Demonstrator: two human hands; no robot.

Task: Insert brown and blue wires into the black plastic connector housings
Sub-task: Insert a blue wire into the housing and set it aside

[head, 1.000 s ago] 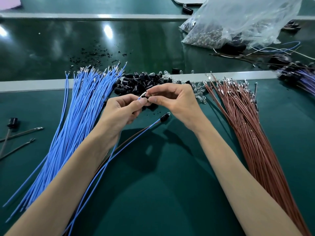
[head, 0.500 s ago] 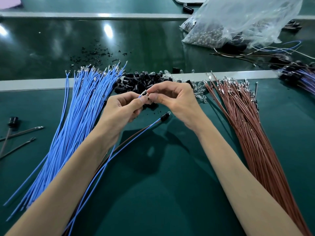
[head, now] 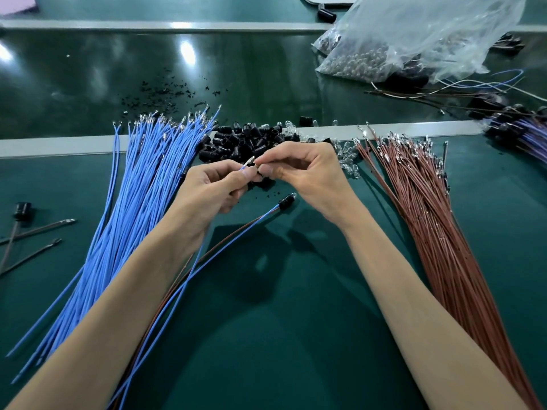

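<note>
Wire (head: 246,165), thin and blue with a metal tip, sits pinched in our left hand (head: 213,187); our right hand (head: 307,173) pinches a small dark part (head: 258,171) at that tip.

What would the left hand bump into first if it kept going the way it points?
The left hand would likely meet the right hand first; the black housings lie beyond.

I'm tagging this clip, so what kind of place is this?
Probably a factory wire-harness assembly bench: sorted bundles of blue wires and brown wires, a pile of black connector housings, all on a green mat.
</note>
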